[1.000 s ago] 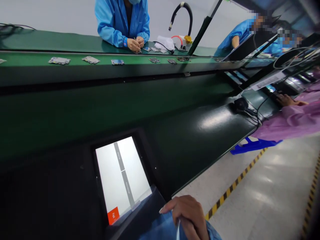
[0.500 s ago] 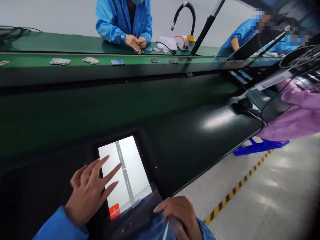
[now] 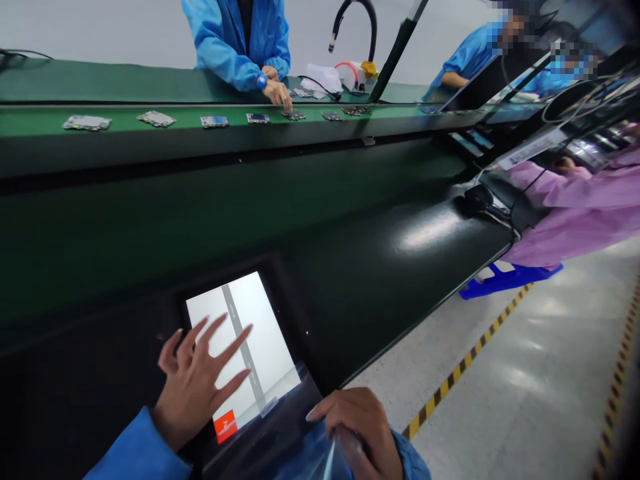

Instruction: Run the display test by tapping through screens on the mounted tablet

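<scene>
White screen (image 3: 243, 347) glows under the spread, empty fingers of the left hand (image 3: 193, 387); the right hand (image 3: 357, 427) pinches clear film (image 3: 300, 440), which I think may slip.

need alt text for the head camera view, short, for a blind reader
The left hand spreads its fingers over a lit white tablet screen set in a dark workbench, while the right hand rests on a clear plastic bag at the tablet's near edge. Beyond, small circuit boards lie along a green conveyor, where a person in a blue coat works.
</scene>
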The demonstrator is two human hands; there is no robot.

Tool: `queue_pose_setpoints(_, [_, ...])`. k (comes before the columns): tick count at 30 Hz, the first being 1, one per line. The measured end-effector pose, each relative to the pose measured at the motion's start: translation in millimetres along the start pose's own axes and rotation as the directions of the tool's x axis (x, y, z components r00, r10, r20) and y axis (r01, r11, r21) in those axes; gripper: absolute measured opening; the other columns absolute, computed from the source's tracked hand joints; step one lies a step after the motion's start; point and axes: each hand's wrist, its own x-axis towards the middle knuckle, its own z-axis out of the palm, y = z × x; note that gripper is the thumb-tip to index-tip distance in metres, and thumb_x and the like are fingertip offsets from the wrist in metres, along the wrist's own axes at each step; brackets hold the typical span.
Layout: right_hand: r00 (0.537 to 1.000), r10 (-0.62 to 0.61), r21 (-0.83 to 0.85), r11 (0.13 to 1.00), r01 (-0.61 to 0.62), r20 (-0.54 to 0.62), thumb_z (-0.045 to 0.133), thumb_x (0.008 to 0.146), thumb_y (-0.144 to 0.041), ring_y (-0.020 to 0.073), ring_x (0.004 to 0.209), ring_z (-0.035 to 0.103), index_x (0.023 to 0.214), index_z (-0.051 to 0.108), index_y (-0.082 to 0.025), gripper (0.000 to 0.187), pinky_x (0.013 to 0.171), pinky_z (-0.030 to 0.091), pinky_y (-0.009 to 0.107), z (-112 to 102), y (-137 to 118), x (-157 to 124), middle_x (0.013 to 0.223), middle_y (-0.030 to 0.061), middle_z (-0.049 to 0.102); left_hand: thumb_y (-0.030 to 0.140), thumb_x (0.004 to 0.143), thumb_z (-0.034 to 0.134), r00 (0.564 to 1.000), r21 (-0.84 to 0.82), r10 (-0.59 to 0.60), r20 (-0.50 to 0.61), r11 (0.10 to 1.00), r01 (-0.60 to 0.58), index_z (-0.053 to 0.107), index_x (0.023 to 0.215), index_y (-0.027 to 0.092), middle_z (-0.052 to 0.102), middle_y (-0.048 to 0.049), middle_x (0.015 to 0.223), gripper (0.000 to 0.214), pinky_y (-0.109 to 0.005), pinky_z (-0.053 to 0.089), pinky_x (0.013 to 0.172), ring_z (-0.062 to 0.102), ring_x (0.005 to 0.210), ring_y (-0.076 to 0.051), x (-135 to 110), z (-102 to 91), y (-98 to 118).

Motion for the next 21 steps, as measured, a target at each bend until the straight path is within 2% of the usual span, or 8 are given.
queue_pose_setpoints(4, [1.0,-0.006,-0.032,0.999,0.005,-0.006,0.034,0.081,-0.015,0.01,0.07,0.066,0.076,0.049,-0.021,0.017,0.066,0.041,0.026,-3.0,-3.4,1.2,0.081,-0.002,0.07,0.057,0.085,0.047,0.968,-0.007,0.245,0.048,0.969,-0.245,0.039,0.13,0.052,0.043,0.0017,0.139,0.046,-0.044,0.009,0.113,0.037,0.129,-0.025,1.0,0.3,12.8])
queue_pose_setpoints(6, [1.0,-0.007,-0.036,0.999,0.007,-0.006,0.034,0.082,-0.016,0.0096,0.069,0.066,0.076,0.049,-0.021,0.018,0.065,0.041,0.026,-4.2,-4.7,2.1,0.081,-0.0023,0.07,0.05,0.089,0.046,0.92,0.067,0.382,0.082,0.919,-0.388,0.035,0.134,0.049,0.04,-0.0004,0.144,0.047,-0.044,0.006,0.114,0.035,0.131,-0.025,1.7,3.4,13.7])
queue_pose_setpoints(8, [1.0,-0.004,-0.026,1.0,0.004,-0.003,0.034,0.083,-0.016,0.0094,0.069,0.066,0.076,0.05,-0.022,0.018,0.064,0.041,0.025,-4.3,-5.1,2.4,0.081,-0.0023,0.07,0.05,0.089,0.045,0.89,0.116,0.44,0.117,0.884,-0.452,0.032,0.137,0.046,0.037,-0.0023,0.147,0.05,-0.047,0.005,0.113,0.034,0.133,-0.026,3.1,6.0,12.2])
queue_pose_setpoints(11, [1.0,0.001,-0.004,1.0,-0.001,-0.009,0.034,0.085,-0.019,0.0097,0.07,0.066,0.076,0.05,-0.022,0.018,0.065,0.041,0.025,-3.0,-4.5,1.6,0.081,-0.002,0.07,0.055,0.088,0.045,0.931,0.122,0.348,0.107,0.925,-0.36,0.034,0.136,0.047,0.036,-0.0003,0.148,0.05,-0.049,0.004,0.114,0.031,0.135,-0.026,5.2,4.7,9.6])
queue_pose_setpoints(14, [1.0,0.003,-0.01,1.0,-0.003,-0.007,0.033,0.088,-0.021,0.0096,0.07,0.066,0.076,0.049,-0.021,0.02,0.065,0.041,0.025,-2.5,-3.9,1.1,0.08,-0.0018,0.069,0.046,0.09,0.046,0.968,0.155,0.246,0.048,0.956,-0.25,0.036,0.136,0.044,0.034,-0.0016,0.149,0.047,-0.051,0.006,0.114,0.028,0.136,-0.026,5.4,0.5,10.2])
queue_pose_setpoints(16, [1.0,0.004,-0.031,1.0,-0.004,0.0,0.032,0.088,-0.021,0.0094,0.07,0.066,0.075,0.049,-0.021,0.021,0.065,0.041,0.026,-3.4,-4.1,1.7,0.08,-0.0023,0.069,0.048,0.089,0.047,0.96,0.125,0.279,0.041,0.951,-0.282,0.037,0.135,0.045,0.035,-0.0006,0.149,0.047,-0.049,0.006,0.114,0.029,0.136,-0.026,4.5,0.5,12.0])
queue_pose_setpoints(19, [1.0,-0.002,-0.039,0.999,0.003,0.017,0.033,0.088,-0.02,0.0096,0.071,0.066,0.076,0.049,-0.021,0.02,0.065,0.041,0.025,-4.8,-4.5,2.6,0.082,-0.002,0.07,0.061,0.086,0.045,0.906,0.085,0.413,0.089,0.904,-0.42,0.036,0.134,0.048,0.039,0.0032,0.146,0.051,-0.044,-0.001,0.116,0.034,0.133,-0.022,3.8,4.0,12.1])
queue_pose_setpoints(21, [1.0,-0.01,-0.03,0.999,0.01,0.01,0.033,0.087,-0.019,0.01,0.071,0.066,0.076,0.049,-0.021,0.02,0.065,0.041,0.025,-4.7,-4.3,2.1,0.081,-0.0014,0.07,0.048,0.09,0.045,0.92,0.154,0.376,0.108,0.908,-0.39,0.034,0.137,0.042,0.033,-0.0004,0.15,0.049,-0.049,0.001,0.115,0.034,0.133,-0.025,5.2,1.7,7.7])
